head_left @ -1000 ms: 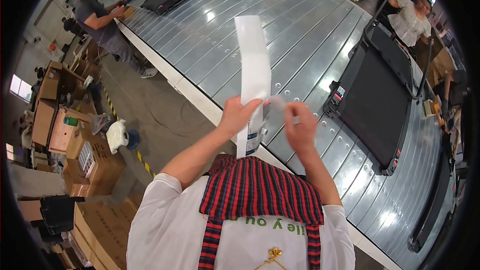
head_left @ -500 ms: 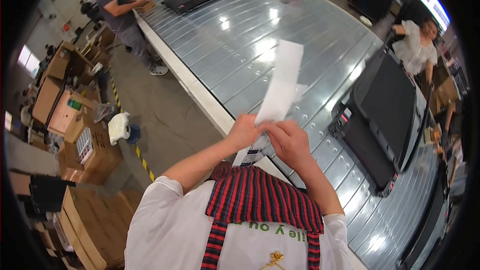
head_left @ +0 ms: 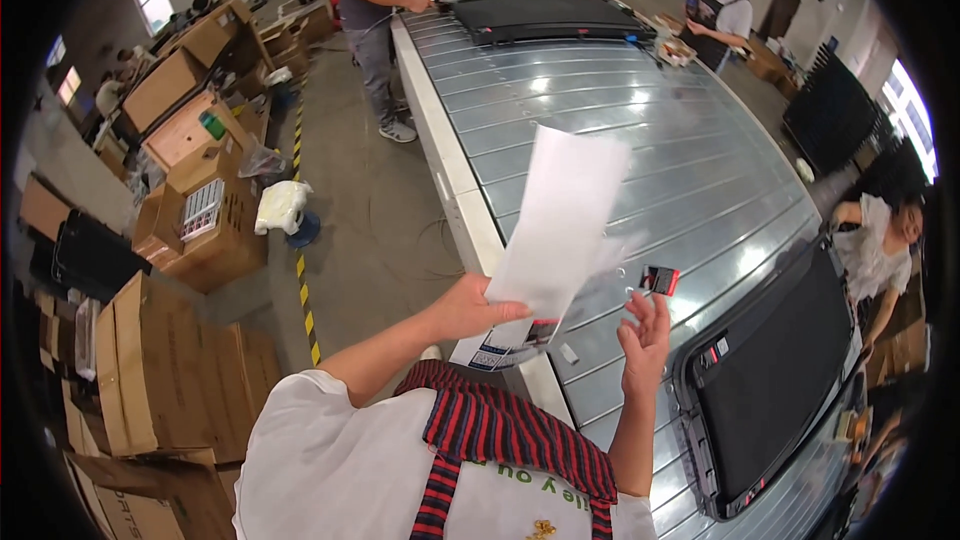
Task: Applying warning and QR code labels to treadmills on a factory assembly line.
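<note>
My left hand (head_left: 475,311) grips long white label sheets (head_left: 555,210) by their lower part, thumb on top. Their lower end carries dark printed labels (head_left: 492,354), and the right edges are smeared by motion. To the right of the sheets my right hand (head_left: 643,345) is raised over the metal table (head_left: 520,100) with its fingers apart and nothing in it. Just beyond those fingertips is a small black and red label (head_left: 660,280); whether a finger touches it I cannot tell. A small pale scrap (head_left: 569,353) lies close to the table edge.
A black framed panel (head_left: 765,370) lies at the right, beside a person in white (head_left: 880,250). Another black panel (head_left: 548,18) is at the far end, with people around it. Cardboard boxes (head_left: 165,370) stand on the left beyond yellow-black floor tape (head_left: 306,310).
My right hand has come away from the sheets to the right and opened. The sheets have fanned wider in my left hand. The view has turned, shifting the table.
</note>
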The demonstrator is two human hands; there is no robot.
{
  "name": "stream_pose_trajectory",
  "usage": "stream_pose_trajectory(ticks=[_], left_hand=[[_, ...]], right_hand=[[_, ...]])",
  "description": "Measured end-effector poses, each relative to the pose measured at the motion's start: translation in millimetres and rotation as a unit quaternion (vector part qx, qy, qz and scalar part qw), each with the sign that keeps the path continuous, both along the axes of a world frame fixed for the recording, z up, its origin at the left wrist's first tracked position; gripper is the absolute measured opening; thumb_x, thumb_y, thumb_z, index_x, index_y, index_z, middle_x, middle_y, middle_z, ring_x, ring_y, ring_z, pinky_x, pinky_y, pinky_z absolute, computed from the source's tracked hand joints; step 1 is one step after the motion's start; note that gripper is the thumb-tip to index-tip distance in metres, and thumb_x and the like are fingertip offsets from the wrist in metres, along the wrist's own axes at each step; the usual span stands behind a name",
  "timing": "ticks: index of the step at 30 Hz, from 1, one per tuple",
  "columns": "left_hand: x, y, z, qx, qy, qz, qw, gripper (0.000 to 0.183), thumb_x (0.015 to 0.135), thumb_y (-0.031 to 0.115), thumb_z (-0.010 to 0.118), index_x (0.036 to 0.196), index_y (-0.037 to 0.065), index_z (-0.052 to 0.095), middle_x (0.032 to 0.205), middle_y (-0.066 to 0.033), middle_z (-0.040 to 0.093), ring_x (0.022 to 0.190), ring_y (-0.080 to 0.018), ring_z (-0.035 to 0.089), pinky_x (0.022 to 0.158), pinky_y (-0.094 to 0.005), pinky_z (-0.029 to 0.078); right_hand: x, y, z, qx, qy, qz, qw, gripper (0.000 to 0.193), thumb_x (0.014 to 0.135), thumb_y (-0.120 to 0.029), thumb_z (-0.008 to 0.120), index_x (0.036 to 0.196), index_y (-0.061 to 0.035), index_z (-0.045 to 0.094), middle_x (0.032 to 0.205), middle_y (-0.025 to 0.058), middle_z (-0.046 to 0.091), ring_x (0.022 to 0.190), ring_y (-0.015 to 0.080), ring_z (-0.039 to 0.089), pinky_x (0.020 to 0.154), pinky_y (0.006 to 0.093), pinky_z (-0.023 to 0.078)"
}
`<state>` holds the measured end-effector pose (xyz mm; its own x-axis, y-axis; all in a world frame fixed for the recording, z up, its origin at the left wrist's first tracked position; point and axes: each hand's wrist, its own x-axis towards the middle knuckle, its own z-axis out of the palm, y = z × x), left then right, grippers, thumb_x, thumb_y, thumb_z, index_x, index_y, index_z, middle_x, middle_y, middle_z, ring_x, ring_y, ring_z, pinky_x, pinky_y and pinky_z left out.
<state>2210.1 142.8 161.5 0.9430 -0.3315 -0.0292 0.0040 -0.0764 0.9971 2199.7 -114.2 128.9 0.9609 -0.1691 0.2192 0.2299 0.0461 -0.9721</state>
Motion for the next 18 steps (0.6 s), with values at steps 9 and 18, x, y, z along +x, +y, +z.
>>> stream_pose_trajectory(ticks=[9, 18], left_hand=[[4, 84, -26, 0.026, -0.036, -0.057, 0.997, 0.031, 0.076, 0.025, 0.065, 0.096, 0.002, 0.062, 0.086, -0.0090, 0.065, 0.078, -0.0122, 0.058, 0.073, -0.0268, 0.045], [-1, 233, -56, 0.043, 0.013, 0.045, 0.998, 0.024, 0.077, 0.019, 0.064, 0.094, 0.002, 0.062, 0.086, -0.0101, 0.064, 0.079, -0.0146, 0.059, 0.071, -0.0272, 0.045]], right_hand=[[31, 94, 5, 0.178, 0.079, 0.179, 0.964, 0.051, 0.067, -0.007, 0.071, 0.111, 0.0016, 0.046, 0.103, 0.0087, 0.055, 0.093, 0.0174, 0.054, 0.083, 0.0308, 0.041], [71, 245, 17, 0.158, 0.066, 0.184, 0.968, 0.046, 0.068, -0.005, 0.070, 0.108, 0.0023, 0.048, 0.095, 0.0069, 0.056, 0.085, 0.0151, 0.054, 0.079, 0.0283, 0.042]])
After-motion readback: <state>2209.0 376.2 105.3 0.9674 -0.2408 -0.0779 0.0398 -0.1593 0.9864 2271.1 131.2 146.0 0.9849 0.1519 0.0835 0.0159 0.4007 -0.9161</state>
